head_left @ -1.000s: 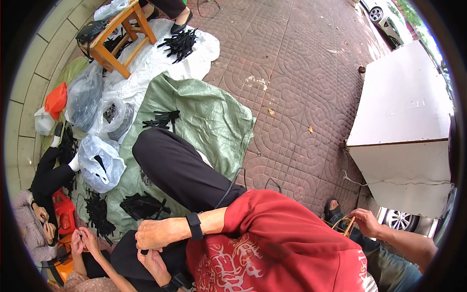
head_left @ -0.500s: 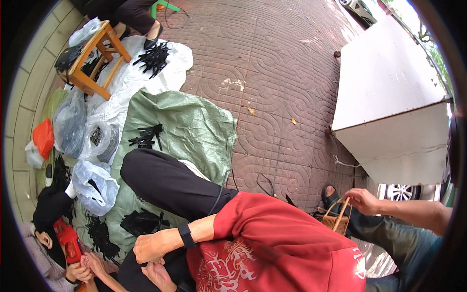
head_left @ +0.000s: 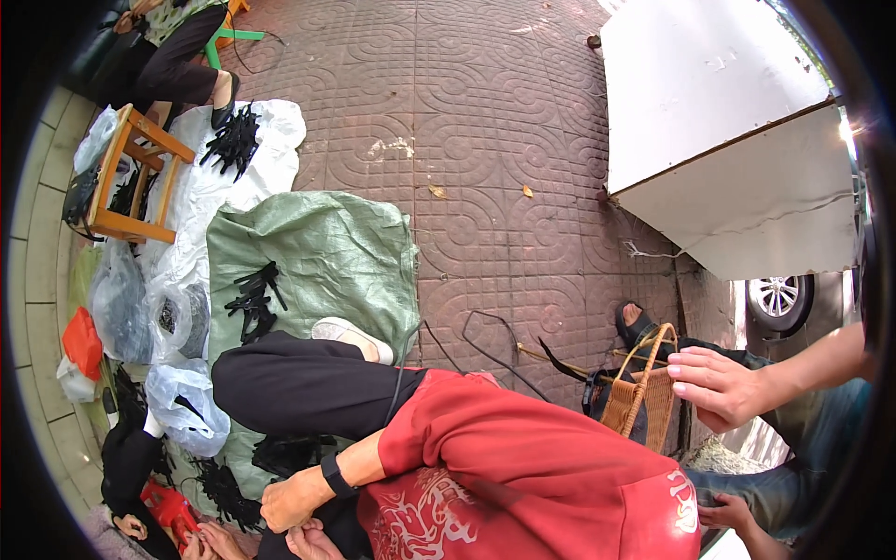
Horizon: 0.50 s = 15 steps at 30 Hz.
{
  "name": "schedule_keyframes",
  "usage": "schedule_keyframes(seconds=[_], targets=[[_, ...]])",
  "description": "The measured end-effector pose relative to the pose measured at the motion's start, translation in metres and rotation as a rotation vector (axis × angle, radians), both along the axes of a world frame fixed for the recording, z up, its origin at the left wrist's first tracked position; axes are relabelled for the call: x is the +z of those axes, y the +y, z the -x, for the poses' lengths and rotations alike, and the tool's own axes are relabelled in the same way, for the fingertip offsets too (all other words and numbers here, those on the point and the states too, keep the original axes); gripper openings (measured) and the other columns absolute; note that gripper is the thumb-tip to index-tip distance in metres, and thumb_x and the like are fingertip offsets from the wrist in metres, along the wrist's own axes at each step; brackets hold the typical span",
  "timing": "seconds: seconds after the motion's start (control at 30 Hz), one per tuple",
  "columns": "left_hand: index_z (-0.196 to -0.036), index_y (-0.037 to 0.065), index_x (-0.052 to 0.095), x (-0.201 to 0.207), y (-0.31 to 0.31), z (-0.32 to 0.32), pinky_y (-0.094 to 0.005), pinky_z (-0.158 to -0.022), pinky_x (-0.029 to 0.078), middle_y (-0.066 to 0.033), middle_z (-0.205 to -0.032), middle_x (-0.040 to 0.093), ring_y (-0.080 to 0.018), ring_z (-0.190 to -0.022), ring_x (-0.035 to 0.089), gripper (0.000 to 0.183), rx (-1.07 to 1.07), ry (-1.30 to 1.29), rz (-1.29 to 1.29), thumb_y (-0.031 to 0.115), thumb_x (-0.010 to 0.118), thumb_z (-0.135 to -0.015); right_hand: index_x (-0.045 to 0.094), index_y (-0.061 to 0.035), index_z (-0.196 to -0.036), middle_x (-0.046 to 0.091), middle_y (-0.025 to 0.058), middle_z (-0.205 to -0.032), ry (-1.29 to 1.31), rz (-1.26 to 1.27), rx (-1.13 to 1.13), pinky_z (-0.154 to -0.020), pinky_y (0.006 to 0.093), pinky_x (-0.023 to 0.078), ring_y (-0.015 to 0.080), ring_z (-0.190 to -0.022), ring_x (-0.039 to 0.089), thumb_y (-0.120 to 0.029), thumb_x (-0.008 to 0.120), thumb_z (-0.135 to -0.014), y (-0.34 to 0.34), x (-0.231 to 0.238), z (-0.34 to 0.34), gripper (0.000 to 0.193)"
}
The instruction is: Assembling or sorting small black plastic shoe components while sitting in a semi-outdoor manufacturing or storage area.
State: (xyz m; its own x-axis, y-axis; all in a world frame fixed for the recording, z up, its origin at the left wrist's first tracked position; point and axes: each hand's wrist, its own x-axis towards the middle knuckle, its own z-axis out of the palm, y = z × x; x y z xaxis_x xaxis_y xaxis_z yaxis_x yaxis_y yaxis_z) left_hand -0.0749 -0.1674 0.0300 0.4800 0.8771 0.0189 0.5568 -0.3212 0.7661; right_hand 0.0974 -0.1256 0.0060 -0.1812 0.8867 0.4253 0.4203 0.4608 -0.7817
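Close together at the lower edge, both my hands are low over my dark lap. My right hand (head_left: 291, 499), with a black band on its wrist, is closed, knuckles up. Just below it, my left hand (head_left: 313, 541) is closed too, its fingertips pinched together under the right hand. What lies between the fingers is hidden. A heap of black strips (head_left: 289, 455) lies just beyond my right hand, on the green woven sheet (head_left: 345, 233). Another pile of black strips (head_left: 254, 297) rests farther up the sheet, near my white shoe (head_left: 353, 338).
At left are plastic bags (head_left: 187, 406), a red bag (head_left: 81, 343) and a wooden stool (head_left: 140, 224). Another person's hands (head_left: 219, 539) hold a red object lower left. On the right, a person's open hand (head_left: 714, 383) is beside a wicker basket (head_left: 653, 401). A white box (head_left: 719, 103) stands behind.
My view has swung to the right, so the sheet and stool sit farther left. The person's hand at right has come off the basket handle and opened. My hands stay together.
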Motion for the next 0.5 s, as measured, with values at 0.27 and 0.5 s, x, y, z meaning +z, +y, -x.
schedule_keyframes(seconds=[0.27,0.5], targets=[[-0.091,-0.008,0.052,0.022,-0.011,-0.028,-0.0364,-0.062,0.042,-0.0171,-0.072,0.052,-0.0281,-0.065,0.052,0.030,-0.020,0.071,-0.062,0.020,0.043,-0.084,0.060,-0.0050,-0.069,0.058,0.0082,-0.066,0.047,-0.043,0.025,-0.056,0.0332,0.043,0.0243,-0.064,0.058,-0.018,0.064,-0.056,-0.004,-0.001,-0.006,0.019],[-0.092,-0.004,0.053,0.001,-0.005,-0.007,-0.0364,-0.061,0.041,-0.0137,-0.073,0.053,-0.0247,-0.063,0.051,0.030,0.051,-0.067,0.053,0.023,0.044,-0.086,0.059,-0.0045,-0.069,0.058,0.0086,-0.066,0.035,-0.085,0.224,-0.056,0.0333,0.043,0.0246,-0.064,0.058,-0.018,0.064,-0.056,-0.010,-0.004,-0.005,0.019]])
